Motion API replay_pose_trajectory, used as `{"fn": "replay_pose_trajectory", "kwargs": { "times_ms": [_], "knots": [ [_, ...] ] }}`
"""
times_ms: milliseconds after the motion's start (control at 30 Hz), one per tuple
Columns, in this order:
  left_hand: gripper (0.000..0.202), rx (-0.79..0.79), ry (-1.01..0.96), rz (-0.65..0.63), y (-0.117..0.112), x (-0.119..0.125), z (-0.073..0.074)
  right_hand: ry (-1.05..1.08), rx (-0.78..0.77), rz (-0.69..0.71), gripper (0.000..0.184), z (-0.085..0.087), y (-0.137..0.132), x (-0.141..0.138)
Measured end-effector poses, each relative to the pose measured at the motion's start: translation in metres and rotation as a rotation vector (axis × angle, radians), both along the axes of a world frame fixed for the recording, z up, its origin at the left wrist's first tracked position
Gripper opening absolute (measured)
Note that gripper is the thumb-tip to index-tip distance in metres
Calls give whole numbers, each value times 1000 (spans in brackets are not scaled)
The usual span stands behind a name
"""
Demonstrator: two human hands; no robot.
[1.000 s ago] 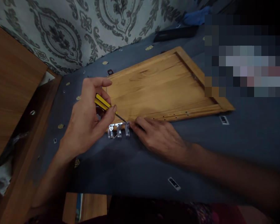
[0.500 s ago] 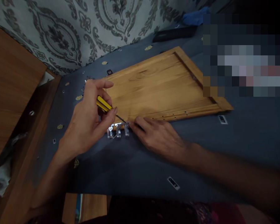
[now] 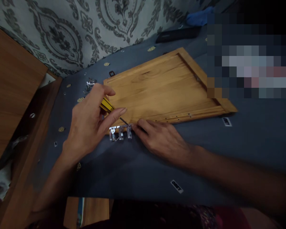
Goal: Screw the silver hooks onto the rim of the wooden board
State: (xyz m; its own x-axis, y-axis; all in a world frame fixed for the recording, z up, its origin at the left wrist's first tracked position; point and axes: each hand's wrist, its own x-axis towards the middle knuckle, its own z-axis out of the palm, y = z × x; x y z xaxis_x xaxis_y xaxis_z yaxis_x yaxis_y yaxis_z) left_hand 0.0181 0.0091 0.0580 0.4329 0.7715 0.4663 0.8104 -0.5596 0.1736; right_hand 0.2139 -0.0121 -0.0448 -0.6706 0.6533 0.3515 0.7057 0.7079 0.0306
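Observation:
My left hand (image 3: 88, 119) grips a screwdriver (image 3: 107, 105) by its yellow and black handle, thumb stretched along it. The dark shaft slants down to the base of a metal hook (image 3: 129, 132) on the near edge of a framed wooden board (image 3: 154, 86). Two more metal hooks (image 3: 116, 133) sit left of it along the same edge. My right hand (image 3: 159, 138) is closed, its fingertips pinched at the right side of the hook under the screwdriver tip. What lies beneath those fingertips is hidden. Small dark holes run along the edge to the right.
The board lies on a dark blue patterned cloth (image 3: 143, 175). Loose metal parts (image 3: 90, 82) lie beyond my left hand. A black case (image 3: 178, 34) and a blue cloth (image 3: 197, 17) are at the back. Wooden furniture (image 3: 14, 79) borders the left; the upper right is pixelated.
My left hand has turned and shifted slightly left around the screwdriver handle, with its thumb extended further. The right hand and the board stay in place.

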Motion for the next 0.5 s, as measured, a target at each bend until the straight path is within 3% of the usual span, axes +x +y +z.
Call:
{"fn": "replay_pose_trajectory", "kwargs": {
  "times_ms": [167, 333, 500],
  "knots": [
    [23, -15, -24, 15, 0, -1, -1, 25, 35, 7, 24, 0, 0, 0],
    [36, -37, -89, 12, 1, -6, -2, 6, 21, 3, 24, -1, 0, 0],
    [41, -152, -203, -43, 2, -9, -2, 17, 9, 7, 26, 0, 0, 0]
  ]
}}
